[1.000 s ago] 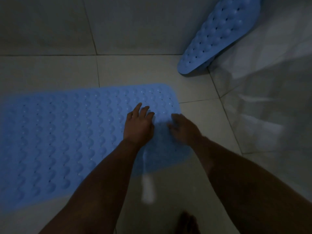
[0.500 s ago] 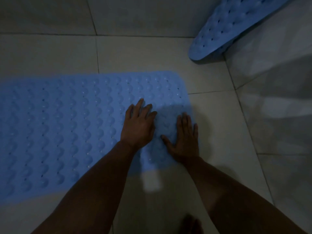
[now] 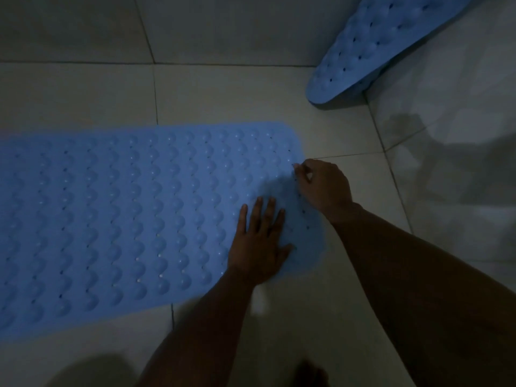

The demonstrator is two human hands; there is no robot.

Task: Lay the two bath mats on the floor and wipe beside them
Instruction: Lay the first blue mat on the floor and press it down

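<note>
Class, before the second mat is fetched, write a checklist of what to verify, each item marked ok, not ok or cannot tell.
1. First mat lies flat on the floor: ok.
2. Left hand presses it with flat fingers: ok.
3. Right hand free of the mat's edge: not ok, its curled fingers seem to pinch there.
4. Second mat laid down: not ok, it leans in the corner.
5. Floor beside the mats wiped: cannot tell.
</note>
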